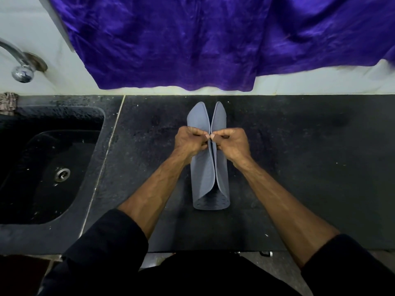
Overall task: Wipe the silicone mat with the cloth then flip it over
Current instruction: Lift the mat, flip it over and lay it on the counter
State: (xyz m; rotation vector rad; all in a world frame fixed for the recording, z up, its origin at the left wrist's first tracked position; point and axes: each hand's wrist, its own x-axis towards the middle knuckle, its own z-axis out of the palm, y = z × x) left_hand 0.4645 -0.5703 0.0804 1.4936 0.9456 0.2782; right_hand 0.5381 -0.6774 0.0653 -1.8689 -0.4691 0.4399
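A grey-blue silicone mat [204, 178] stands on the black stone counter [299, 167], curled so that its two long edges rise and meet along the middle like a tube. My left hand [189, 143] pinches the left edge and my right hand [232, 143] pinches the right edge, thumbs almost touching at the seam. The near end of the mat gapes open and shows a dotted inner face. A wiping cloth is nowhere to be seen on the counter.
A black sink [49, 171] with a metal drain lies to the left, with a chrome tap [21, 65] above it. A large purple fabric [213, 39] hangs over the white wall behind the counter. A small patterned rag [8, 103] sits at the sink's far-left corner.
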